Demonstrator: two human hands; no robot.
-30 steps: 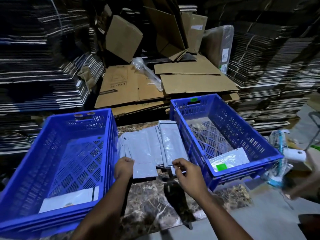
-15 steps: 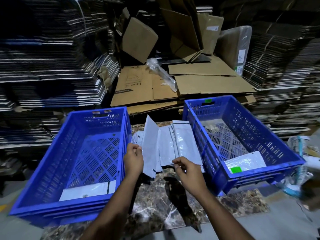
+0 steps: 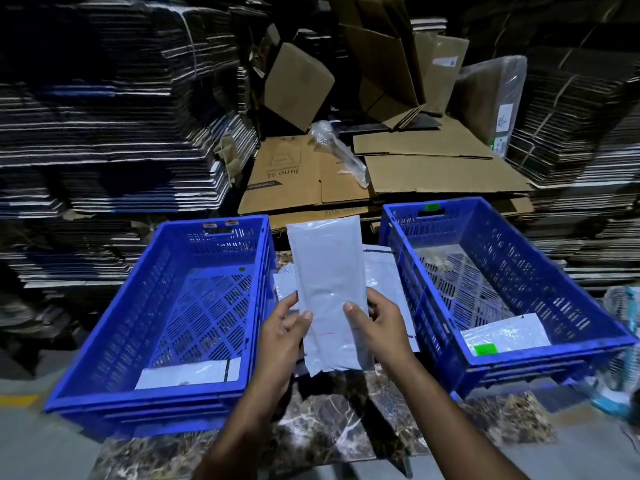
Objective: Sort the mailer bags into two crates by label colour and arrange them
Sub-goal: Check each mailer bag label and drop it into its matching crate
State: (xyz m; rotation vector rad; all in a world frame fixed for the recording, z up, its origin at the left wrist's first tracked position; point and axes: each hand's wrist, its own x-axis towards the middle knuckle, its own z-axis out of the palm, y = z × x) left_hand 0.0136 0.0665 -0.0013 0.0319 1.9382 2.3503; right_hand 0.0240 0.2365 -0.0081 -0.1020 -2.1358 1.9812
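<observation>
I hold one white mailer bag (image 3: 327, 271) upright between two blue crates, its plain side facing me. My left hand (image 3: 285, 329) grips its lower left edge and my right hand (image 3: 375, 323) grips its lower right edge, thumbs on the front. Behind it, more mailer bags (image 3: 381, 271) lie on the marble slab (image 3: 332, 424). The left crate (image 3: 114, 341) holds one white bag (image 3: 188, 374) at its near end. Inside the right crate (image 3: 519, 237), a bag with a green label (image 3: 504, 334) lies at the near end.
Flattened brown cartons (image 3: 415, 168) are piled behind the crates, with a clear plastic wrap (image 3: 341, 150) on them. Tall stacks of folded cardboard (image 3: 104, 133) rise left and right. A small fan (image 3: 623, 306) stands at the right edge.
My left hand lifted one bag off the pile and turned it upright. My right hand left the pile and took the bag's other edge. The view shifted left.
</observation>
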